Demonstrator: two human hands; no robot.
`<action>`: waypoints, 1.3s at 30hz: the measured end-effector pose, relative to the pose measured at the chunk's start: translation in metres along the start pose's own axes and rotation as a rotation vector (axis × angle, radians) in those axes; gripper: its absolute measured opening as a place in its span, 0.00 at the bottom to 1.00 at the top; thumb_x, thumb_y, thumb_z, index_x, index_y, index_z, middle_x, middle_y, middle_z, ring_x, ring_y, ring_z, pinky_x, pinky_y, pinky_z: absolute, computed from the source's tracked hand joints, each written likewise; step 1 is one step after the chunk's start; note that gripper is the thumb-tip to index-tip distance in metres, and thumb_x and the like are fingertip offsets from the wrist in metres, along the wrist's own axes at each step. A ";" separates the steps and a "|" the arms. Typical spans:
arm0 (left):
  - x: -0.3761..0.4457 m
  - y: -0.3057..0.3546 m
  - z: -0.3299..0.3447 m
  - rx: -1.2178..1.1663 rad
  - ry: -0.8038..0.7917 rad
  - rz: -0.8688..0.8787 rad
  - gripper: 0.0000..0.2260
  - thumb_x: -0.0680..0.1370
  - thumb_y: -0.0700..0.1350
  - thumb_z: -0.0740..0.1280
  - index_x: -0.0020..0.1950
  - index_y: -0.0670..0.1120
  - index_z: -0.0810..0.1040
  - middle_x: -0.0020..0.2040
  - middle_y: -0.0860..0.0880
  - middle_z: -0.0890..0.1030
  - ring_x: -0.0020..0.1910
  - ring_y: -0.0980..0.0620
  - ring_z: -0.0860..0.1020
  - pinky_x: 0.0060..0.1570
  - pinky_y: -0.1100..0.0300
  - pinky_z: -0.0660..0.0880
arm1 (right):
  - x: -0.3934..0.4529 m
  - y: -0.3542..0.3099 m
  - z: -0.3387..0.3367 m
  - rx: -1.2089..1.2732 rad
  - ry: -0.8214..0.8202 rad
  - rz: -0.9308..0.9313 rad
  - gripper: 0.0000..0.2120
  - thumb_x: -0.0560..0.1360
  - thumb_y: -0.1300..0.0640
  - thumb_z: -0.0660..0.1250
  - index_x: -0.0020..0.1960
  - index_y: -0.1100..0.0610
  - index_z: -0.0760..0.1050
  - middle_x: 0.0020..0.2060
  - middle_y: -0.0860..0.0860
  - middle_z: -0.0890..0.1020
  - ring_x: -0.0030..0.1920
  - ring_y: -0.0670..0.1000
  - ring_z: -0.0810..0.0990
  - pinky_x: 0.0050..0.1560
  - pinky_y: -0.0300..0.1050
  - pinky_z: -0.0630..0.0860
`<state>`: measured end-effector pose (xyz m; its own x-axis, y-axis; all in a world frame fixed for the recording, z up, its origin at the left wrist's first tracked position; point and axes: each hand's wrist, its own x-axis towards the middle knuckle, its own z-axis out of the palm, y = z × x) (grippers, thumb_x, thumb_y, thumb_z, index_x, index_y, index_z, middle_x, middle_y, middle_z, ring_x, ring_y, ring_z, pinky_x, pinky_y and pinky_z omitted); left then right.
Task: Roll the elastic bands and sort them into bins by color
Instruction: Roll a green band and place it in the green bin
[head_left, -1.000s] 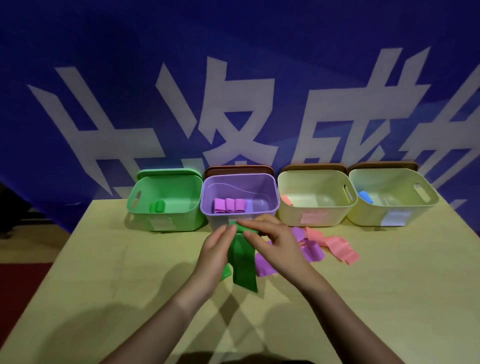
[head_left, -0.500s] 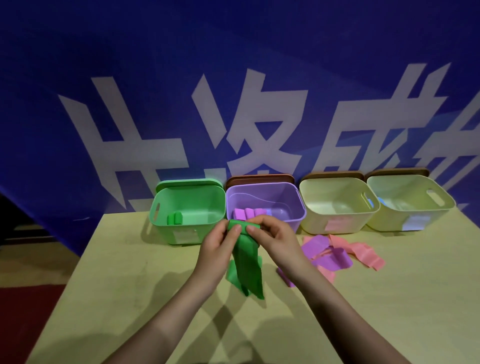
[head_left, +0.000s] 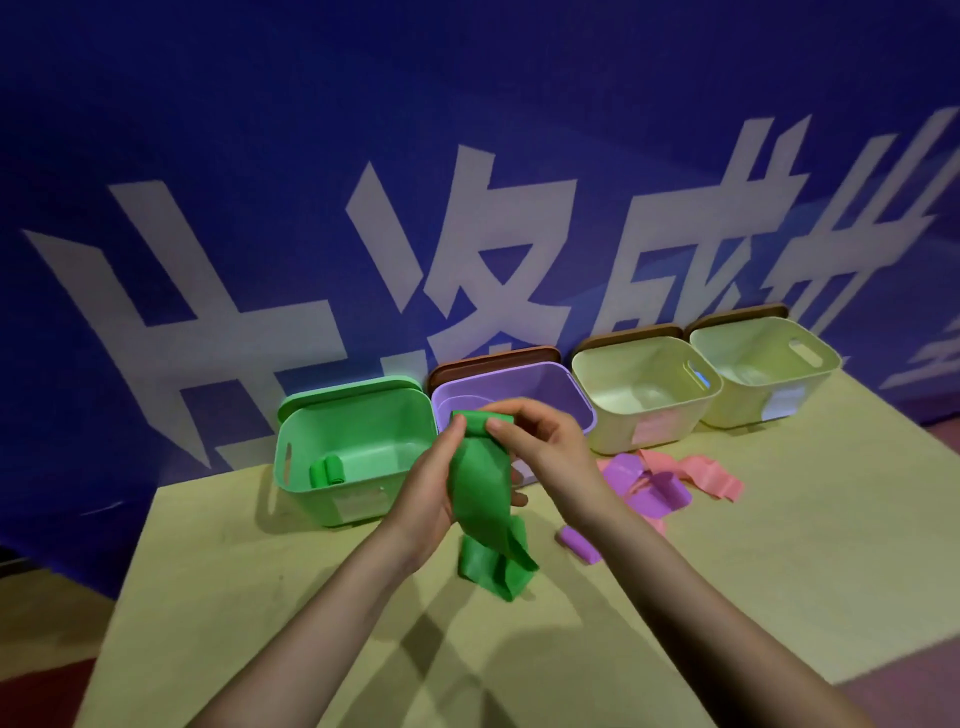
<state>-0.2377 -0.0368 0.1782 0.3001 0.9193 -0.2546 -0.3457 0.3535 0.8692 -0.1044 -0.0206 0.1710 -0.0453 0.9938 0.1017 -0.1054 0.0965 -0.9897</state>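
A green elastic band (head_left: 480, 499) hangs between my hands above the table, its top end curled into a small roll. My left hand (head_left: 428, 486) pinches the left side of that roll and my right hand (head_left: 540, 441) pinches the right side. The band's lower end lies crumpled on the table. Behind my hands stand a green bin (head_left: 311, 441) with two rolled green bands (head_left: 327, 470) inside, and a purple bin (head_left: 566, 387), partly hidden by my fingers. Loose purple bands (head_left: 641, 480) and pink bands (head_left: 706, 475) lie to the right.
Two cream bins (head_left: 649, 395) (head_left: 769, 364) stand to the right of the purple one, each with a brown lid behind it. A small purple roll (head_left: 579, 543) lies beside my right forearm. A blue banner with white characters backs the yellowish table (head_left: 779, 571).
My hands have lifted the green band's top end higher and it now hangs longer below them. The view has swung left and tilted, so the bins sit further right.
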 end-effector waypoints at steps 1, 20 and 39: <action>0.001 -0.003 -0.001 0.015 0.012 -0.001 0.21 0.78 0.55 0.57 0.61 0.41 0.77 0.52 0.38 0.82 0.43 0.44 0.83 0.38 0.51 0.81 | -0.001 0.001 -0.001 -0.040 0.008 -0.011 0.06 0.75 0.67 0.67 0.48 0.59 0.80 0.40 0.55 0.81 0.40 0.46 0.78 0.42 0.37 0.75; -0.006 -0.024 -0.002 0.162 0.228 0.275 0.08 0.80 0.42 0.61 0.49 0.44 0.80 0.40 0.48 0.82 0.38 0.55 0.79 0.40 0.61 0.76 | -0.015 0.006 -0.019 -0.161 -0.142 -0.036 0.11 0.76 0.60 0.67 0.59 0.57 0.80 0.51 0.52 0.83 0.51 0.45 0.80 0.51 0.36 0.75; 0.011 -0.049 0.004 0.445 0.321 0.461 0.17 0.75 0.54 0.63 0.36 0.42 0.76 0.31 0.50 0.73 0.33 0.54 0.70 0.35 0.58 0.66 | -0.005 0.020 -0.035 -0.464 -0.202 -0.282 0.12 0.74 0.52 0.68 0.51 0.58 0.84 0.33 0.44 0.78 0.36 0.41 0.73 0.38 0.38 0.70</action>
<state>-0.2142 -0.0444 0.1346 -0.0894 0.9878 0.1273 0.0421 -0.1240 0.9914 -0.0713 -0.0220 0.1469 -0.2727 0.9000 0.3401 0.3039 0.4160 -0.8571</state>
